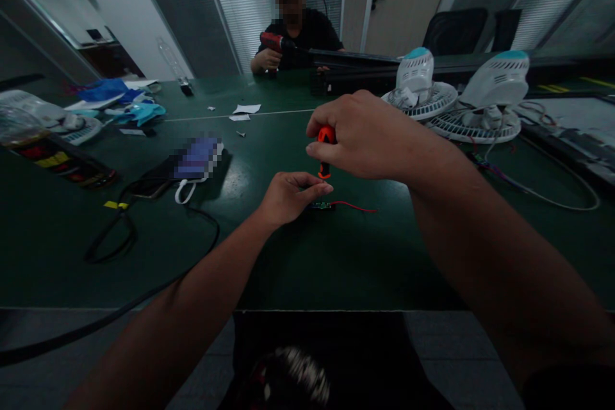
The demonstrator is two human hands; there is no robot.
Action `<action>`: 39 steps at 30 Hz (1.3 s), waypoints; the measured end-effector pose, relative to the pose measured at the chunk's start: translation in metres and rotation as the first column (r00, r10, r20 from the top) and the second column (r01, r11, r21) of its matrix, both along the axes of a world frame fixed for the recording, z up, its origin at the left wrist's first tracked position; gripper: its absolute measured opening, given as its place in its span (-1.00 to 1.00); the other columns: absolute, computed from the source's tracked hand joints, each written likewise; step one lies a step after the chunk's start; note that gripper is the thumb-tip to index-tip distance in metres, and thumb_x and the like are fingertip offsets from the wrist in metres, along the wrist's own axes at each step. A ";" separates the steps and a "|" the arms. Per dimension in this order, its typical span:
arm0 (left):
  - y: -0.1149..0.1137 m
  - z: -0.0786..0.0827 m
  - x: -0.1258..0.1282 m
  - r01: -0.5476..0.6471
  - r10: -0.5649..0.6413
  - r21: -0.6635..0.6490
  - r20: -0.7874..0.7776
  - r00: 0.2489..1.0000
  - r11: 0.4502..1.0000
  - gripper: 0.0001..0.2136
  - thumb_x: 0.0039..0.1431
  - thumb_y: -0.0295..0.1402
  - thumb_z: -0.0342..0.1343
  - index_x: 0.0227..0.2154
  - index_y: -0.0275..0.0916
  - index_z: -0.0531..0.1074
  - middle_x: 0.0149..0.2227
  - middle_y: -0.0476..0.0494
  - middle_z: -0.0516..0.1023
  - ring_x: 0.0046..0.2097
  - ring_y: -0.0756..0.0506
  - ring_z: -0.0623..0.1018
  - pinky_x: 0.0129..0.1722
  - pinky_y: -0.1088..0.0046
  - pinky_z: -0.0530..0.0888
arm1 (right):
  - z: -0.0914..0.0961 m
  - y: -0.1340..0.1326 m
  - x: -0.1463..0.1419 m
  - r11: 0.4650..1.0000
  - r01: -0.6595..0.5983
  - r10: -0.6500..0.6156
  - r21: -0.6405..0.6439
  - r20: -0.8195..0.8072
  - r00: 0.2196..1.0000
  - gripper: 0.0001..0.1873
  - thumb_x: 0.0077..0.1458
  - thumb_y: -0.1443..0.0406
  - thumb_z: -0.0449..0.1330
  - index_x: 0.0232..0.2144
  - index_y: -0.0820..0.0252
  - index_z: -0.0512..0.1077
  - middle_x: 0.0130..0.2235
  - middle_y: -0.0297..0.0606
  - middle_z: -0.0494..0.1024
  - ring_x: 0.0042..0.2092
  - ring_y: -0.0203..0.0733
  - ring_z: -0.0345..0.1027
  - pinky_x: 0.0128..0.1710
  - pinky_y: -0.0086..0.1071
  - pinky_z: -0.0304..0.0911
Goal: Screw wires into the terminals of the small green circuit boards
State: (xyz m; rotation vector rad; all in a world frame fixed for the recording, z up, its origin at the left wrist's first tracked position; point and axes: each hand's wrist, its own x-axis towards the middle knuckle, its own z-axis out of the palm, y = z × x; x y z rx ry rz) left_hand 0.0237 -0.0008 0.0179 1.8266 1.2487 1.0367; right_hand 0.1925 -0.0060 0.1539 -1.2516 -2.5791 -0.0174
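My right hand (358, 134) is wrapped round the orange and black handle of a screwdriver (325, 170), which stands upright with its handle on top. Just below it, my left hand (293, 197) has thumb and forefinger pinched together at the lower end of the screwdriver. What those fingertips hold is too small and covered to make out. Under them, a small green circuit board (321, 205) shows in part on the table, the rest hidden by my left hand. From the board a thin red wire (353, 205) runs off to the right.
White fans (494, 93) lie at the right back. Left of my hands are a phone (196, 159), a black cable (211, 246) and a bottle (60, 157). Across the green table (336, 269), a person holds a red drill (271, 42) near long black parts (355, 59).
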 end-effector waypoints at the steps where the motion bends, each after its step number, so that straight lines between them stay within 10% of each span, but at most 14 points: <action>1: 0.000 0.000 0.000 -0.001 0.001 0.003 -0.001 1.000 1.000 -0.85 0.12 -0.22 0.37 -0.39 -0.19 0.69 -0.35 -0.11 0.74 -0.33 -0.07 0.63 -0.29 0.39 0.50 | 0.000 0.000 0.000 1.000 -0.001 0.001 0.001 -0.002 1.000 -0.68 0.24 0.25 0.18 -0.06 0.26 0.62 -0.08 -0.05 0.68 -0.06 0.01 0.51 -0.11 -0.26 0.24; 39: -0.001 0.003 0.005 -0.073 0.073 -0.006 -0.015 0.997 0.997 -0.81 0.01 -0.20 0.44 -0.49 -0.20 0.65 -0.44 -0.08 0.69 -0.42 -0.03 0.55 -0.38 0.42 0.44 | -0.002 -0.001 -0.001 1.000 0.010 -0.010 0.013 0.011 1.000 -0.70 0.23 0.23 0.19 -0.09 0.23 0.62 -0.12 -0.09 0.68 -0.07 -0.01 0.50 -0.11 -0.27 0.25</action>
